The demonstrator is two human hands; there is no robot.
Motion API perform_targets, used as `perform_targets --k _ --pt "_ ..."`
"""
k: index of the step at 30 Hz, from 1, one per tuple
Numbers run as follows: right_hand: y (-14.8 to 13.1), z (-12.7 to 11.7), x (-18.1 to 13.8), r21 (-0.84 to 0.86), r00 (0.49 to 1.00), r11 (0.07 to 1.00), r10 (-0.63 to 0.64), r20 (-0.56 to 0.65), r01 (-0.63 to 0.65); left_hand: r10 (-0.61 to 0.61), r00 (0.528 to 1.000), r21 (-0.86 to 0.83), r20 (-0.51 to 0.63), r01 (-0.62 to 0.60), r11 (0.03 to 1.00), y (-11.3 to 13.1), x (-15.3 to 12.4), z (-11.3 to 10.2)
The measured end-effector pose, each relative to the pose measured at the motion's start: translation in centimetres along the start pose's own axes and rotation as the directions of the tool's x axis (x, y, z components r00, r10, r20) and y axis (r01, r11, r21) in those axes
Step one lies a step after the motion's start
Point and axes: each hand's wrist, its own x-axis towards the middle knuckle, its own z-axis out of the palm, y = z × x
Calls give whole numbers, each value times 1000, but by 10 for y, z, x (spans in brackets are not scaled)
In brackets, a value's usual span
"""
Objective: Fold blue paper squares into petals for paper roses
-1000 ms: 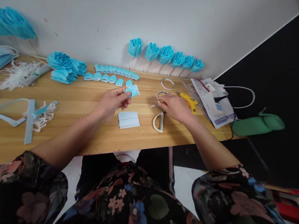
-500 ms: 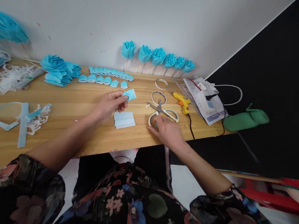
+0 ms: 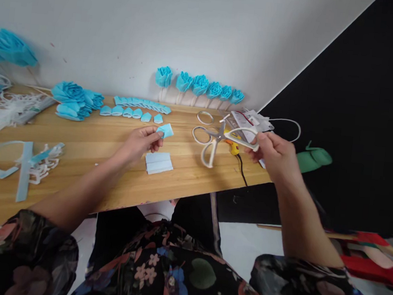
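Note:
Between thumb and fingers, my left hand [image 3: 144, 140] pinches a small folded blue piece [image 3: 165, 130] that looks like thin fabric. Just below it, a pale blue rectangular piece [image 3: 159, 163] lies flat on the wooden table [image 3: 109, 185]. My right hand [image 3: 275, 155] grips one handle loop of white-handled scissors [image 3: 220, 137], held up above the table with the blades apart. Behind the scissors are two rings, one a roll of tape [image 3: 202, 135], and a yellow glue gun [image 3: 234, 148], partly covered by the scissors and my hand.
Blue flowers on sticks [image 3: 200, 85] stand along the wall. Folded blue petals [image 3: 127, 112] lie in a row, with a flower bunch [image 3: 74, 101] to their left. White strings [image 3: 10, 111] and cut strips [image 3: 25, 170] are at the left, a green bottle [image 3: 313, 159] at the right.
My right hand has lifted the scissors off the table and moved right, gripping one loop. The blades have opened wider. My left hand still pinches the blue piece.

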Motion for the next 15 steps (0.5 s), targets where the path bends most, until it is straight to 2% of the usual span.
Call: perform_targets --k 1,3,5,7,9,11,13,15 --pt "7 2 4 121 997 990 63 37 -67 -2 1000 3 -6 2 1000 0 0 0" --pt "27 16 8 258 977 946 165 135 -195 -5 1000 6 -13 5 1000 -1 1 -1" --pt "49 36 8 310 944 906 215 250 -289 -9 1000 8 -14 9 1000 -2 1 -1" --pt "69 52 8 292 932 906 223 286 -307 -20 1000 15 -10 20 1000 -2 2 -1" --pt "82 61 12 157 938 953 212 275 -261 -30 1000 26 -8 30 999 -3 2 -1" --pt "89 61 18 -118 957 984 156 242 -131 -38 999 39 -5 38 999 -2 2 0" --pt "91 59 25 -403 982 915 40 186 39 -40 999 50 4 40 998 -1 1 1" --pt "89 60 32 -548 987 824 -78 140 142 -44 999 57 14 43 997 0 0 2"
